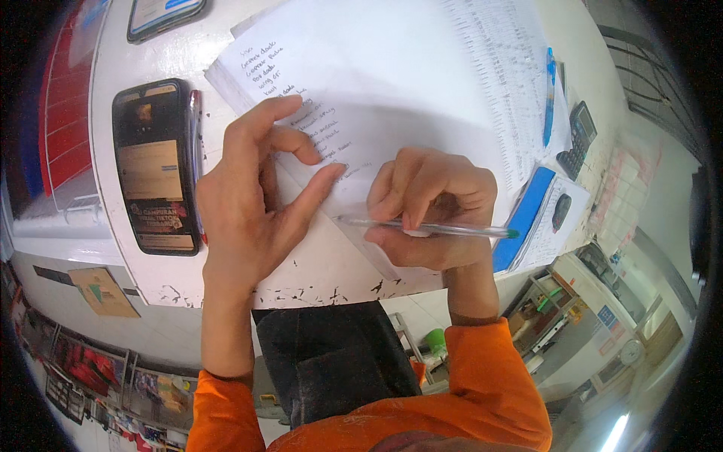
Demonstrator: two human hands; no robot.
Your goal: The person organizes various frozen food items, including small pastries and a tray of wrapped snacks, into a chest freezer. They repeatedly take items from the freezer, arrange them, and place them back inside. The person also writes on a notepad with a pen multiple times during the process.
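My right hand (437,203) grips a clear ballpoint pen (459,228) with a green end, its tip pointing left near the lower edge of the paper. A white sheet (392,53) lies on the table, with a column of handwriting down its left side. Over the sheet's left edge rests my left hand (252,181); its fingers are curved and apart, with nothing between thumb and forefinger. Left of that hand lies a dark phone (154,166) with its screen lit. Beside the phone is another slim pen (196,135), partly hidden by my hand.
A second phone (162,13) lies at the table's far left. To the right are a printed sheet (512,75), a blue pen (550,98), a calculator (578,139) and a blue-edged notepad (527,218). The white table's near edge (339,292) has chipped paint.
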